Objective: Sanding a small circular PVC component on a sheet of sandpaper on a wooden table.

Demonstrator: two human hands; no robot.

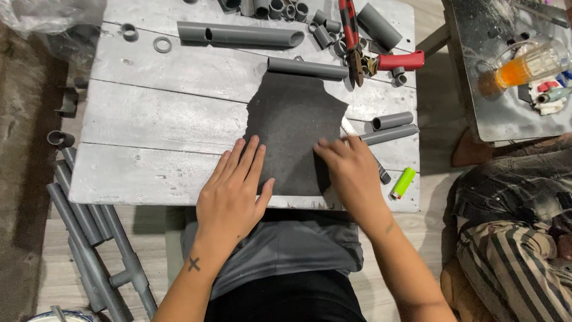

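Note:
A dark, rough sheet like sandpaper [295, 128] lies on the grey wooden board table [155, 125], its left edge torn. My left hand [233, 194] rests flat on the sheet's lower left corner, fingers spread. My right hand [351, 173] presses flat on the sheet's lower right edge; whether anything lies under its palm is hidden. A short grey pipe [307, 68] lies at the sheet's top edge.
Long grey pipe [241, 34], several short pipe pieces and rings, and a red-handled cutter [381, 59] lie at the far edge. Two pipe pieces [390, 126], a dark pen and a green lighter [403, 182] lie right. Pipe assemblies [89, 238] lie on the floor left. A person in striped clothing [512, 250] sits right.

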